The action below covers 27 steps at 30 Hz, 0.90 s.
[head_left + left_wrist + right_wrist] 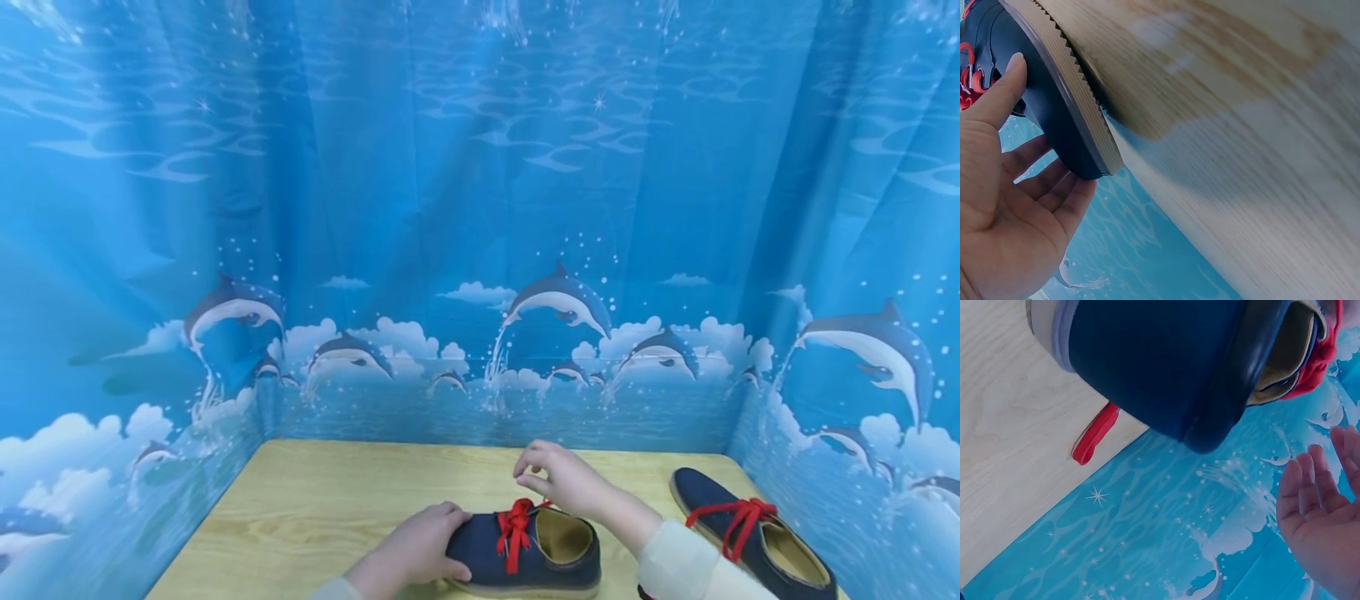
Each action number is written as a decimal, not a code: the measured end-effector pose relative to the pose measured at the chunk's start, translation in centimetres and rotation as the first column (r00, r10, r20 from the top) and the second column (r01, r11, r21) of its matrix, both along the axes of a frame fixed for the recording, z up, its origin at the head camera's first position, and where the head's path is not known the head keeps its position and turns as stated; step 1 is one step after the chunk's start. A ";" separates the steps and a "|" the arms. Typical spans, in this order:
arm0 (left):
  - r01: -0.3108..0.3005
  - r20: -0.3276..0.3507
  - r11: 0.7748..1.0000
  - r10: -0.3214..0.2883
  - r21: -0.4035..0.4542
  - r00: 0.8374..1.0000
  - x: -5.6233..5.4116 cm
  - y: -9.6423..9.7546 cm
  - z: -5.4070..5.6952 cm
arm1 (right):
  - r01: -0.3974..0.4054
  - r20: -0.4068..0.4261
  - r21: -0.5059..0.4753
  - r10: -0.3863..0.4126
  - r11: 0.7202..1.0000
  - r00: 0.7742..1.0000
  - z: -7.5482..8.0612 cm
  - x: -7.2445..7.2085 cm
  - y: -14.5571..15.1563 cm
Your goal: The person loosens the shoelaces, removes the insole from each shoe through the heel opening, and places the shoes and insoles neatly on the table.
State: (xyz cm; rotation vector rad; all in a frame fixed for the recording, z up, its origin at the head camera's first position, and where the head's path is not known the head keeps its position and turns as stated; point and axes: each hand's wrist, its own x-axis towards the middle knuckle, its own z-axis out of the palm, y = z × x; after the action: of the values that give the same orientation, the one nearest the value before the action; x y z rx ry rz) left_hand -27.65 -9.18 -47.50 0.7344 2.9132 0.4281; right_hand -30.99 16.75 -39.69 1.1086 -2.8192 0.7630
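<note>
A navy shoe [555, 571] with a tan sole stands on the table, toe to the left. Its red laces [516, 525] are tied in a bow over the tongue. My left hand [423, 542] grips the toe, and in the left wrist view its thumb [1010, 87] lies on the upper while the fingers curl about the toe end. Above the far side of the shoe, my right hand [558, 479] hovers with loosely bent fingers and nothing between them. From the right wrist, the heel [1147, 362] fills the top, and a red lace loop [1094, 434] hangs past the side.
A matching navy shoe [798, 575] with a red bow sits at the table's right side, beyond my right sleeve [686, 558]. The light wood table [300, 500] ends at a blue dolphin-print curtain [480, 208] that surrounds it at the back and sides.
</note>
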 end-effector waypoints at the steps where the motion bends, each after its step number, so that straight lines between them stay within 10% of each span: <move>1: -0.002 0.004 1.000 0.002 0.001 1.000 0.0 0.0 0.0 | -0.012 0.011 0.001 0.012 1.000 1.000 0.0 0.2 0.0; 14: 0.003 0.002 1.000 -0.003 0.021 1.000 0.1 0.0 -0.1 | -0.187 0.065 0.023 0.185 0.982 0.981 -0.5 1.6 -0.2; 27: -0.006 0.014 1.000 0.005 0.018 1.000 -0.1 0.0 -0.2 | -0.174 0.032 0.175 0.171 0.969 0.985 -1.1 2.8 -0.3</move>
State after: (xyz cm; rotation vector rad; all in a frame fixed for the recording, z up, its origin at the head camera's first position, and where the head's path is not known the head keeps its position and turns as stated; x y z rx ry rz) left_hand -27.73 -9.15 -47.69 0.7231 2.9029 0.4586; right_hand -28.22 16.50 -40.81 1.3944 -2.8799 0.5388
